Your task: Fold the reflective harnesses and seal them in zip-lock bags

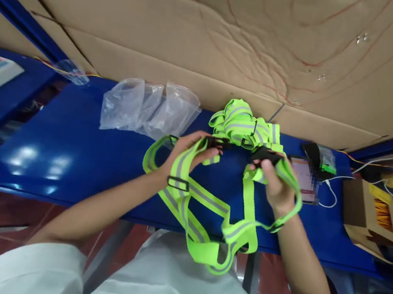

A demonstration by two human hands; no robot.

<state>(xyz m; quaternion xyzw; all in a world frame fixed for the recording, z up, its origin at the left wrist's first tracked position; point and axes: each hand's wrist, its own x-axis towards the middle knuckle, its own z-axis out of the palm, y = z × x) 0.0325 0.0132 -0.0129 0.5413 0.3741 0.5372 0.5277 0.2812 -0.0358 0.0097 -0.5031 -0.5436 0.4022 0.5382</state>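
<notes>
Between my two hands hangs a yellow-green reflective strap harness with a grey stripe, its loops drooping over the table's front edge. My left hand is closed on one black buckle half of it, and a strap with a black slider lies over that wrist. In my right hand is the other black buckle half, gripped by thumb and fingers, with a strap looped round the wrist. The two buckle halves are apart. Just behind my hands lies a bundle of similar straps.
Clear plastic bags lie at the back left of the blue table. To the right are a phone-like device with a white cable, a black pouch and an open cardboard box. A cardboard wall stands behind.
</notes>
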